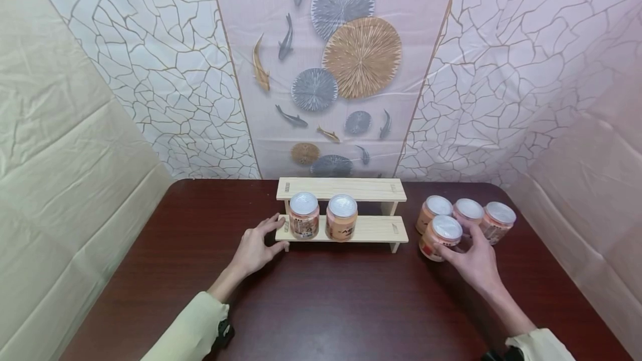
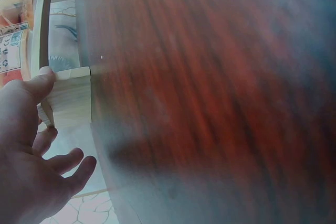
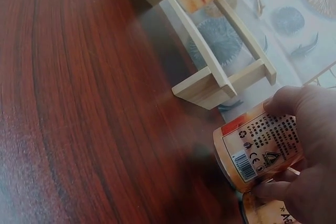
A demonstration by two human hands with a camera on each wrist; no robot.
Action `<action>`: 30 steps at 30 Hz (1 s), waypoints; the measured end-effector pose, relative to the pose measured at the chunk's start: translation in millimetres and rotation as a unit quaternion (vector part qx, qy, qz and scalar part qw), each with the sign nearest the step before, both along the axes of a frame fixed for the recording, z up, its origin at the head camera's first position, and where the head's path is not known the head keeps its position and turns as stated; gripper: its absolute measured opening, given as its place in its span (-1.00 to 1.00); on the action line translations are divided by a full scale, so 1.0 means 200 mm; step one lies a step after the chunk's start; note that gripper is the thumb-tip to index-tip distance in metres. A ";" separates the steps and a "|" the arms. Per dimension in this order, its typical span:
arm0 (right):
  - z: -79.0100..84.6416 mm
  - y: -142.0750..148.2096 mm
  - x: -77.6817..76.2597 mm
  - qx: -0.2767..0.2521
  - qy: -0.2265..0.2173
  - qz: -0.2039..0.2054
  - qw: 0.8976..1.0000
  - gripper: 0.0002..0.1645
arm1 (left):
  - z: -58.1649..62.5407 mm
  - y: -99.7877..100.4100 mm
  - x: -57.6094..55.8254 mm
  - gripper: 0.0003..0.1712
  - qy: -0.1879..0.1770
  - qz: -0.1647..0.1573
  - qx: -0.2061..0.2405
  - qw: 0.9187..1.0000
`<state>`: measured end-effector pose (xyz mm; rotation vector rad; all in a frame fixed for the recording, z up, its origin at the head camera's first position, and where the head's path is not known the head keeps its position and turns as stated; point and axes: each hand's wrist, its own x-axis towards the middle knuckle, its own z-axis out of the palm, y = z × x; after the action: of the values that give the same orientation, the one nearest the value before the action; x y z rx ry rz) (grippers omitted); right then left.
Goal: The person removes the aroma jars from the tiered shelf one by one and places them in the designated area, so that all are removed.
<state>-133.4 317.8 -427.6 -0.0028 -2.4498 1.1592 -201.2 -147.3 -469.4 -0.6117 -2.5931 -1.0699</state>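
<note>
A light wooden two-step shelf (image 1: 373,229) stands at the back of the table. On its lower step sit two jars with whitish lids, a left jar (image 1: 304,215) and a right jar (image 1: 341,217). My left hand (image 1: 254,248) pinches the left end of the lower step, with the thumb (image 2: 41,84) at its front edge. To the right of the shelf, my right hand (image 1: 473,261) grips the front jar (image 1: 440,238) of a cluster, thumb on its near side. An orange label with a barcode shows on this jar (image 3: 257,145) in the right wrist view.
Behind the held jar stand three more jars: a left one (image 1: 435,209), a middle one (image 1: 468,210) and a right one (image 1: 499,222). The dark reddish table (image 1: 321,305) ends at a patterned cloth backdrop (image 1: 331,144). Plain cloth hangs at both sides.
</note>
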 end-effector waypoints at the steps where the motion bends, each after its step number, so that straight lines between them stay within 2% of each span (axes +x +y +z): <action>1: 0.00 0.00 0.00 -0.004 0.000 0.001 1.000 -0.05 | 0.00 0.00 0.00 -0.34 0.000 0.000 0.000 1.000; 6: -0.02 0.00 0.00 -0.022 0.004 0.007 1.000 -0.05 | 0.00 0.00 0.00 -0.33 -0.002 0.000 -0.003 1.000; 18: -0.04 0.00 -0.01 -0.005 0.008 -0.004 1.000 -0.17 | 0.01 0.00 0.01 -0.33 -0.010 0.004 -0.004 1.000; 30: -0.06 0.01 -0.01 0.001 -0.014 -0.020 1.000 -0.20 | 0.01 0.01 0.01 -0.33 -0.011 0.006 -0.006 1.000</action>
<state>-135.9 319.2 -438.7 -0.0669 -2.4637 1.1480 -199.4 -146.1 -466.7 -0.5890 -2.6204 -1.0645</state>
